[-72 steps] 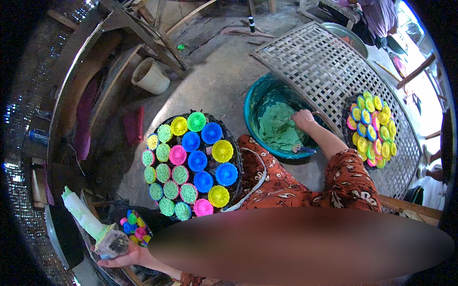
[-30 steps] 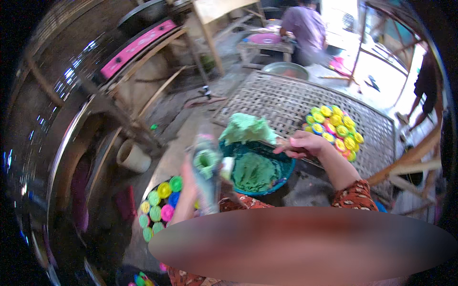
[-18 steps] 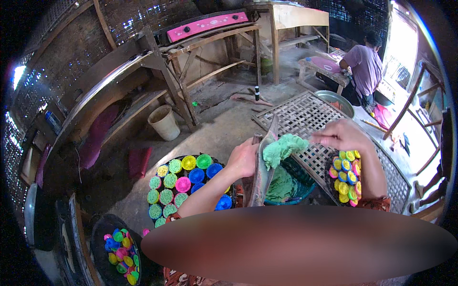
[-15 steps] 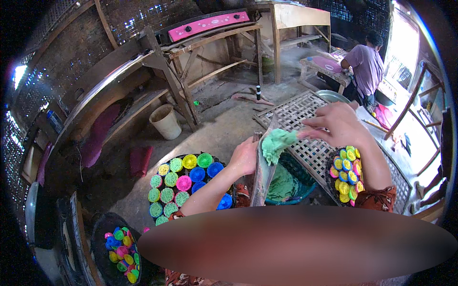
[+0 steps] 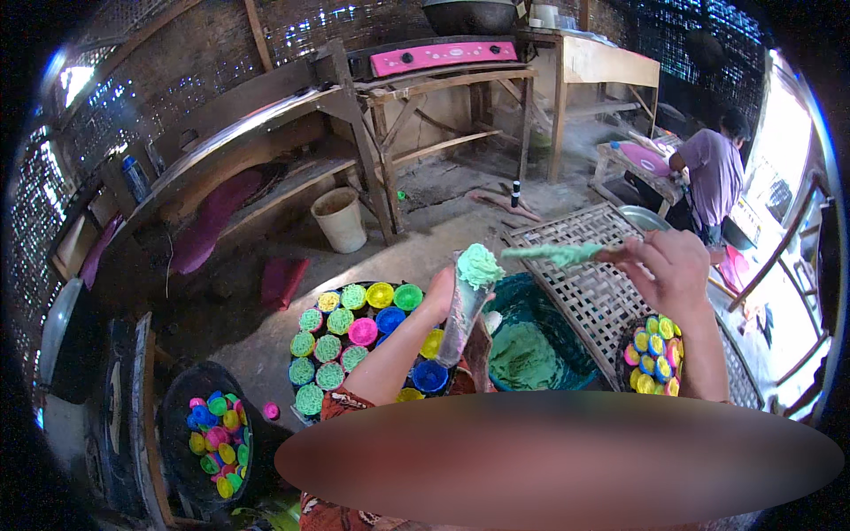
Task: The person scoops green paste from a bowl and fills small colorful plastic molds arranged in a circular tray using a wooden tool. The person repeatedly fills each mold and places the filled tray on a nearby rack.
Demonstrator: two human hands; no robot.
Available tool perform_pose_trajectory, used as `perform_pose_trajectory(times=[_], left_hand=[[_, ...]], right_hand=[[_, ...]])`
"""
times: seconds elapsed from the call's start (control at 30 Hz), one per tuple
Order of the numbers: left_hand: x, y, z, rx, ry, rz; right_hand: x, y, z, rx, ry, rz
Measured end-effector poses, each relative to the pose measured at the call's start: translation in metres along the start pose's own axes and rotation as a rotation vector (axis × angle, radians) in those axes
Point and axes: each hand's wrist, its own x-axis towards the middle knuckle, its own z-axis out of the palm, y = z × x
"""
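Jutting leftward is a smeared stick (image 5: 567, 255); the right hand (image 5: 666, 267) grips it.

Glossy, see-through plastic for the tube (image 5: 463, 323) in the left hand (image 5: 436, 296); matt, soft-looking paste (image 5: 479, 265) at its mouth, lumpy along the stick (image 5: 611, 254) in the right hand (image 5: 666, 270). Smooth plastic for the basin (image 5: 522, 299) below and between the grips, ridged plastic for the cups (image 5: 429, 377) leftward, woven matt strips for the rack (image 5: 589, 301) beyond.

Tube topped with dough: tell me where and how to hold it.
Probably best around the tube, below its mouth, coming from the left: it is long and slender, mouth up, with green dough heaped on top, and the right hand holds a dough-coated stick on the other side.
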Motion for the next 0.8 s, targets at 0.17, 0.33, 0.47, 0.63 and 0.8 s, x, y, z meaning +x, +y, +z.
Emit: perform_pose_trajectory(times=[0.17,0.33,0.47,0.63,0.8], left_hand=[[-0.007,0.028,0.006,0.35,0.085,0.059],[-0.013,0.066,0.007,0.462,0.058,0.054],[-0.013,0.063,0.015,0.475,0.034,0.032],[-0.007,0.021,0.006,0.508,-0.057,-0.055],[-0.003,0.0,-0.019,0.558,-0.016,0.109]], right_hand=[[-0.001,0.005,0.019,0.046,-0.095,-0.024],[0.004,-0.014,0.038,0.066,-0.186,-0.152],[0.002,-0.041,0.065,0.07,-0.144,-0.26],[-0.005,-0.031,0.058,0.118,-0.124,-0.153],[-0.016,0.006,0.03,0.142,-0.13,0.183]])
